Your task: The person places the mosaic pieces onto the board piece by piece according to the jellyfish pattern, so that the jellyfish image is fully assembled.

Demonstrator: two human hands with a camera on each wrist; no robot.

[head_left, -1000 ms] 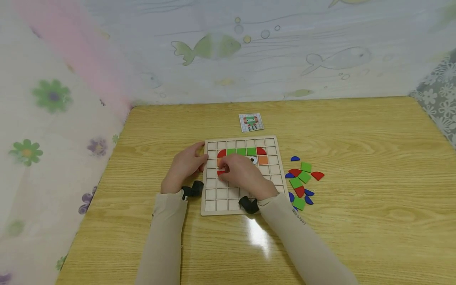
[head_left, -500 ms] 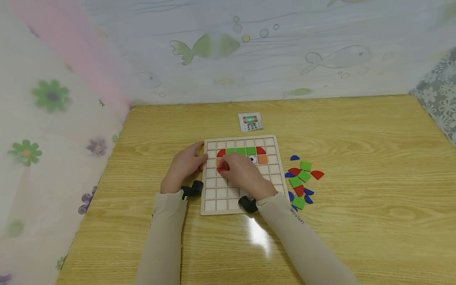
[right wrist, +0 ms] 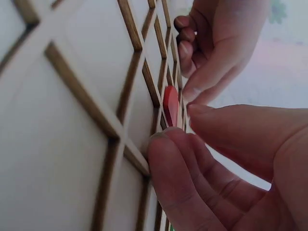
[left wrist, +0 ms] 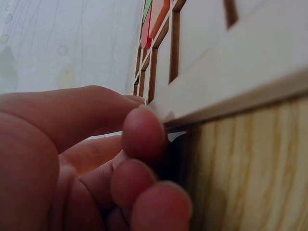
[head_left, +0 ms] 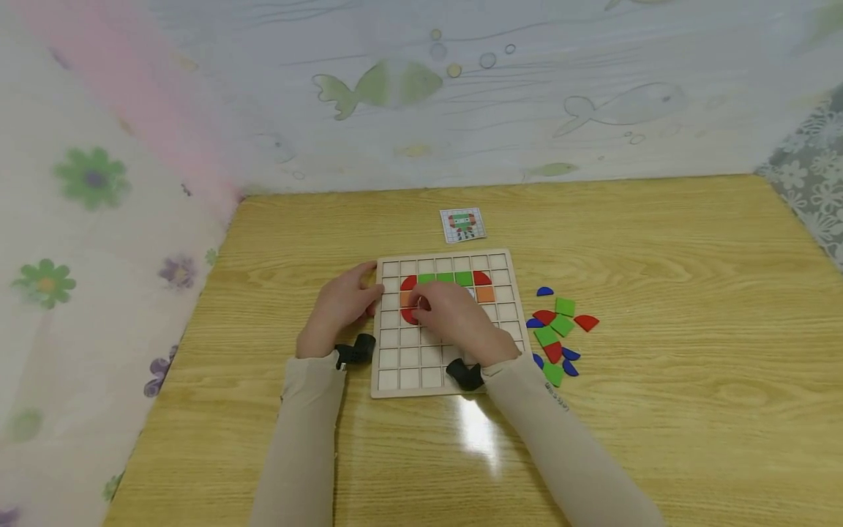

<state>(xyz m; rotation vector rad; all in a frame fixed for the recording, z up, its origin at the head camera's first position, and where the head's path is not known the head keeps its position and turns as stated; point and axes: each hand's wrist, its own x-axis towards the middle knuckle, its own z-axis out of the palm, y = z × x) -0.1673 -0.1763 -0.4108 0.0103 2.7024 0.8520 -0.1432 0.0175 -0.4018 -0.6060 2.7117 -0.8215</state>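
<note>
The wooden table (head_left: 691,293) carried a gridded board (head_left: 410,359) at its center. The left hand (head_left: 341,306) rested against the board's left edge, fingers loosely bent and unclenched. The right hand (head_left: 454,316) was positioned over the grid, grip released, thumb and fingertips apart beside a red quarter-round (head_left: 407,316) on the board's left side; contact with that piece could not be determined. A picture card (head_left: 462,225) lay beyond the far edge. Loose green squares (head_left: 562,326), red wedges (head_left: 587,323) and blue half-rounds (head_left: 545,291) lay right of the board.
</note>
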